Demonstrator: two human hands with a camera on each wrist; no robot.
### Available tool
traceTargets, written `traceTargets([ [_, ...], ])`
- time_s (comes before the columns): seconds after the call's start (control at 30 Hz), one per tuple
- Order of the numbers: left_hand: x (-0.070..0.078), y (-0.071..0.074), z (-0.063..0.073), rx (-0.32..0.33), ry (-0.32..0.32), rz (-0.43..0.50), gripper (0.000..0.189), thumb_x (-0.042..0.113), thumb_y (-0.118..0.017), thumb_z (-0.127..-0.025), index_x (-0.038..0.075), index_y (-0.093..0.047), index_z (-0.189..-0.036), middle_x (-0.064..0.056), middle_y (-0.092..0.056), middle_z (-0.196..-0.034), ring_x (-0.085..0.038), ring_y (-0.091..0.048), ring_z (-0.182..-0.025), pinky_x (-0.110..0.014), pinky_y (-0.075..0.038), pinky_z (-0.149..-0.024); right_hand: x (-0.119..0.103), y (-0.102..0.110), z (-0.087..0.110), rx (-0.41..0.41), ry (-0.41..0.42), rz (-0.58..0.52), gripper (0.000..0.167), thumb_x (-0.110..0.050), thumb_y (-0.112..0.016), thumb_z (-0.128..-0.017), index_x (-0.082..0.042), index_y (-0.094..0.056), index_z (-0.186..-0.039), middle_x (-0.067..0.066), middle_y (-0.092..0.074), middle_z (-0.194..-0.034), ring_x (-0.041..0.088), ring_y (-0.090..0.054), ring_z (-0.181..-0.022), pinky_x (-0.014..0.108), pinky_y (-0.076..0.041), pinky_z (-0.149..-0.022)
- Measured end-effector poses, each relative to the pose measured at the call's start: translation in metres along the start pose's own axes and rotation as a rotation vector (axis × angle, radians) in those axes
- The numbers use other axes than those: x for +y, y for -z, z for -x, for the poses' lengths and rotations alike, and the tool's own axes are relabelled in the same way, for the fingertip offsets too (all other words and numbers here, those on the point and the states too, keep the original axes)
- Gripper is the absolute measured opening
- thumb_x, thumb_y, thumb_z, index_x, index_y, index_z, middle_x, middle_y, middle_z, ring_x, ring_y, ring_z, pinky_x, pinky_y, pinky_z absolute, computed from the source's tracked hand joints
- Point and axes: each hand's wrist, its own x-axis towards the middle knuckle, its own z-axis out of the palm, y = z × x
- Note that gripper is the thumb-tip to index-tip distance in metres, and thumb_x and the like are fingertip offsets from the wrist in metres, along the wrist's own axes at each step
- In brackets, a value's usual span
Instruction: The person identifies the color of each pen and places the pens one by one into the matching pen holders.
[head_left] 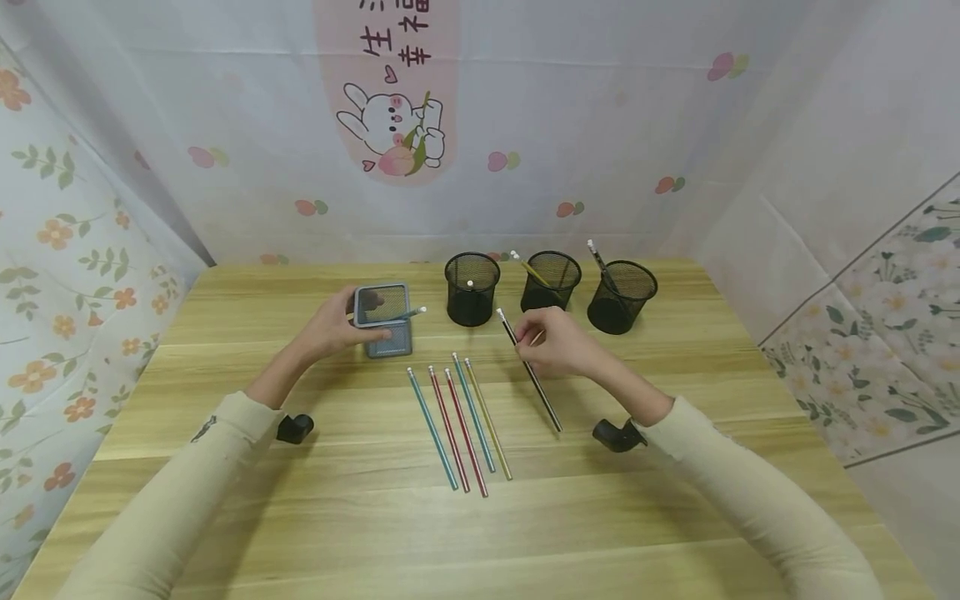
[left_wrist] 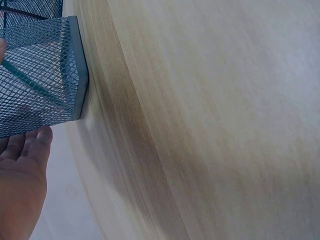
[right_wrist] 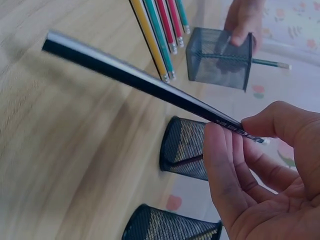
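My left hand (head_left: 333, 327) grips a square grey mesh pen holder (head_left: 389, 343) at the back left, thumb across its front and fingers behind it. One teal pencil (right_wrist: 272, 63) leans inside, its white eraser end sticking out past the rim. Between thumb and fingertips, my right hand (head_left: 557, 342) pinches a black-and-silver striped pencil (head_left: 542, 390) near its eraser end. That pencil slants, its other end pointing toward the front of the table. In the right wrist view the right hand (right_wrist: 272, 165) shows the pinch up close, just below the eraser.
Three round black mesh cups stand along the back: a left one (head_left: 471, 310) holding a pencil, a middle one (head_left: 551, 296) with a yellow pencil, a right one (head_left: 611, 318) with a black pencil. Teal, red (head_left: 467, 433) and yellow pencils (head_left: 489, 421) lie mid-table. Two black curved pieces (head_left: 618, 436) sit near the wrists.
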Motion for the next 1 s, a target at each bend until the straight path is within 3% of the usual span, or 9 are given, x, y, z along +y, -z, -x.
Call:
traceTargets([
  [0.2,-0.001,0.0,0.0,0.001,0.008,0.011,0.072,0.013,-0.087,-0.083,-0.009,-0.045,-0.136,-0.026,-0.055,-0.139,-0.042,-0.049,-0.131,-0.054,-0.04,-0.108,-0.002,0.007,0.004,0.018,0.026,-0.056,0.006,0.005,-0.066,-0.09,0.001,-0.066,-0.094,0.007,-0.066,-0.084,0.027,-0.067,-0.072,0.034,-0.058,-0.062],
  [0.4,0.0,0.0,0.001,-0.003,0.007,0.024,0.072,0.013,-0.087,-0.083,-0.01,-0.045,-0.136,-0.027,-0.055,-0.138,-0.042,-0.05,-0.13,-0.054,-0.04,-0.107,-0.006,0.013,0.008,0.037,0.012,-0.052,0.007,0.004,-0.066,-0.091,-0.001,-0.067,-0.096,0.007,-0.067,-0.085,0.032,-0.069,-0.073,0.035,-0.058,-0.062],
  [0.73,-0.002,0.001,-0.001,-0.004,0.006,0.038,0.07,0.012,-0.087,-0.083,-0.009,-0.045,-0.135,-0.027,-0.055,-0.138,-0.042,-0.051,-0.129,-0.054,-0.042,-0.106,-0.009,0.025,0.014,0.073,0.008,-0.058,0.007,0.003,-0.065,-0.093,0.001,-0.066,-0.1,0.01,-0.067,-0.089,0.025,-0.066,-0.078,0.033,-0.056,-0.067],
  [1.0,-0.001,0.0,0.0,-0.003,0.012,0.04,0.071,0.012,-0.087,-0.083,-0.01,-0.045,-0.135,-0.027,-0.054,-0.139,-0.042,-0.05,-0.129,-0.053,-0.041,-0.107,-0.009,0.036,0.017,0.119,0.051,-0.035,0.008,0.002,-0.066,-0.093,0.002,-0.065,-0.102,0.009,-0.067,-0.094,0.023,-0.065,-0.084,0.031,-0.056,-0.071],
])
